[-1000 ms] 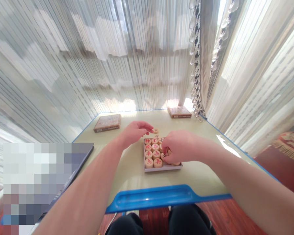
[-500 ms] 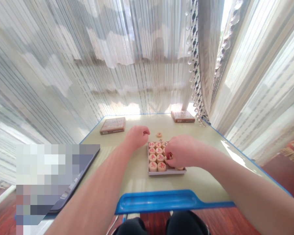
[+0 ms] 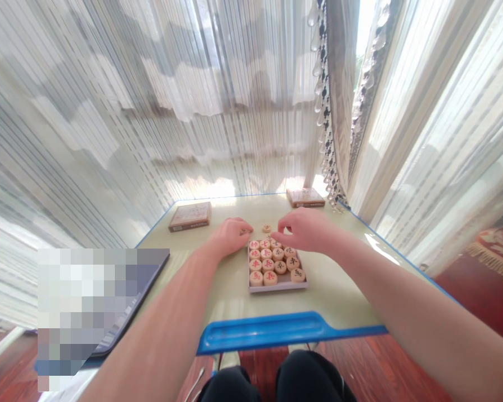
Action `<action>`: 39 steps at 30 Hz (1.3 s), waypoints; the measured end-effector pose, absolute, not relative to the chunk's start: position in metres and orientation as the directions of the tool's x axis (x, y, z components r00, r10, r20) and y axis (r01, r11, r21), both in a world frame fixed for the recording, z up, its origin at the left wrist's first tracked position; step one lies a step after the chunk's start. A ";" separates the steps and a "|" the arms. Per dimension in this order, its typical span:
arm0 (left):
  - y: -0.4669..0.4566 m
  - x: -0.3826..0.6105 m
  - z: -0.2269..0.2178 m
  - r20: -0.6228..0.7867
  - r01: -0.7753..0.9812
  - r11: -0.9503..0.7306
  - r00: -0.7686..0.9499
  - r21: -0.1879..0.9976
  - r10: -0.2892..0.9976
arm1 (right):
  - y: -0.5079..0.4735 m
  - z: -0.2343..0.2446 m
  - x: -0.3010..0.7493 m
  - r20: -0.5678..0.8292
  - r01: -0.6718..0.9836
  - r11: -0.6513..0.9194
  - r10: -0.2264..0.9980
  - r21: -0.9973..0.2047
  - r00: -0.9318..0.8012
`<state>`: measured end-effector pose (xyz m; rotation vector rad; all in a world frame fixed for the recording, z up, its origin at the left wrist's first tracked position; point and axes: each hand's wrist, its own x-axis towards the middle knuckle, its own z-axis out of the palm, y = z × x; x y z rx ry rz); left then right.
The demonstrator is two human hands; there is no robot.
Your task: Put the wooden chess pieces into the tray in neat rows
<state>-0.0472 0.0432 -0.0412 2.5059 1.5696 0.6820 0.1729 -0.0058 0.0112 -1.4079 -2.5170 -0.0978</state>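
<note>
A shallow box (image 3: 279, 289) on the table holds round wooden xiangqi pieces (image 3: 267, 264) in rows, marked in red or black, with a bare gap in the nearest row. Beyond its left far corner, my left hand (image 3: 228, 237) is closed around a xiangqi piece (image 3: 243, 231), partly covered by the fingers. My right hand (image 3: 308, 230) hovers over the box's far right side. Its thumb and forefinger are apart, with the tips close to a loose piece (image 3: 269, 238) at the far edge. Another loose piece (image 3: 267, 228) lies farther back.
Two flat brown boxes stand at the back, one left (image 3: 190, 216) and one right (image 3: 305, 197). A dark-edged device (image 3: 151, 285), partly pixelated, is at the left. The table's blue front edge has a molded tray (image 3: 264, 329). Curtains (image 3: 218, 128) hang behind.
My right hand has withdrawn from the box's right rows toward the far edge, uncovering pieces there. A piece now shows at my left fingers. The whole view has shifted slightly.
</note>
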 end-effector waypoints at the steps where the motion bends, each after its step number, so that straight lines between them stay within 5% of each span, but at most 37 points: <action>1: 0.044 -0.048 -0.042 0.300 0.821 -0.465 0.376 0.330 0.877 | -0.001 0.009 0.174 0.272 0.855 0.511 0.838 -0.087 -0.473; 8: 0.044 -0.047 -0.039 0.339 0.804 -0.399 0.262 0.441 0.904 | 0.021 -0.008 0.180 0.315 0.867 0.427 0.885 -0.258 -0.342; 13: 0.038 -0.042 -0.033 0.412 0.742 -0.350 0.108 0.572 0.905 | 0.001 -0.009 0.180 0.429 0.733 0.449 0.872 -0.511 -0.236; 17: 0.020 -0.030 -0.026 0.535 0.730 -0.443 0.125 0.521 0.836 | -0.030 -0.022 0.176 0.531 0.681 0.361 0.846 -0.638 0.049; 21: -0.009 -0.014 -0.020 0.682 0.742 -0.563 0.200 0.363 0.703 | -0.047 -0.039 0.173 0.601 0.742 0.371 0.797 -0.559 0.055; 26: -0.036 -0.012 -0.027 0.722 0.745 -0.546 0.128 0.383 0.680 | -0.051 -0.042 0.168 0.644 0.681 0.502 0.763 -0.534 -0.058; 31: -0.040 -0.014 -0.035 0.688 0.647 -0.521 -0.008 0.557 0.726 | -0.058 -0.041 0.164 0.650 0.712 0.531 0.747 -0.461 -0.136; 39: -0.037 -0.007 -0.032 0.439 0.062 -0.447 0.112 0.892 0.892 | -0.054 -0.045 0.162 0.699 0.681 0.615 0.684 -0.398 -0.209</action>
